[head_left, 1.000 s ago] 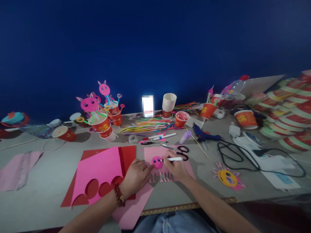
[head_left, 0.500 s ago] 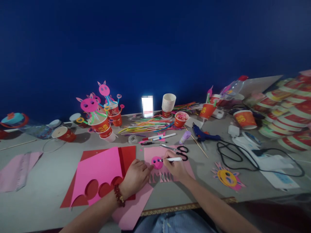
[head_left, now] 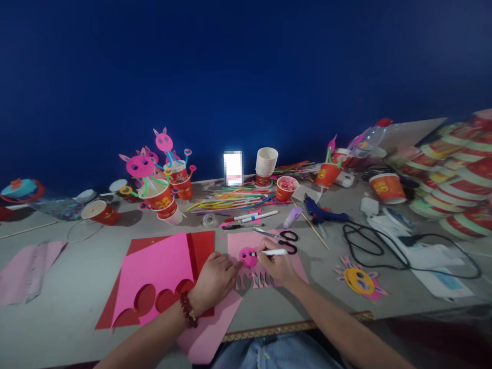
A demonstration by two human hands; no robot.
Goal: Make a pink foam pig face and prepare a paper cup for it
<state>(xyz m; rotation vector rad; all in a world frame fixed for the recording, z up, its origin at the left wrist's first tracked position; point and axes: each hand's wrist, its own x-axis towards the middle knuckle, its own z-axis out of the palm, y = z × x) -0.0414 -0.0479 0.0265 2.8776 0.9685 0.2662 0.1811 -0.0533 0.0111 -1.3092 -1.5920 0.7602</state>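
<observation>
A small round pink paper face (head_left: 248,257) with two dark eye spots lies on a light pink sheet (head_left: 295,264) that has leaf-shaped cut-outs along its near edge. My right hand (head_left: 277,264) is closed round a white marker (head_left: 274,252), its tip at the face's right eye spot. My left hand (head_left: 217,277), with a beaded bracelet on the wrist, rests at the left of the face, a fingertip touching its lower left edge; the fingers are partly spread. Black-handled scissors (head_left: 289,241) lie just beyond my right hand.
Bright pink paper (head_left: 157,261) with round cut-outs lies on red sheets at the left. Behind are pipe cleaners (head_left: 230,200), pens and paper cups (head_left: 286,188). A blue glue gun (head_left: 325,212), black cable (head_left: 378,264) and yellow paper pieces (head_left: 359,281) are at the right.
Both hands hold nearly the same place. The marker in my right hand has shifted very slightly at the eye spot.
</observation>
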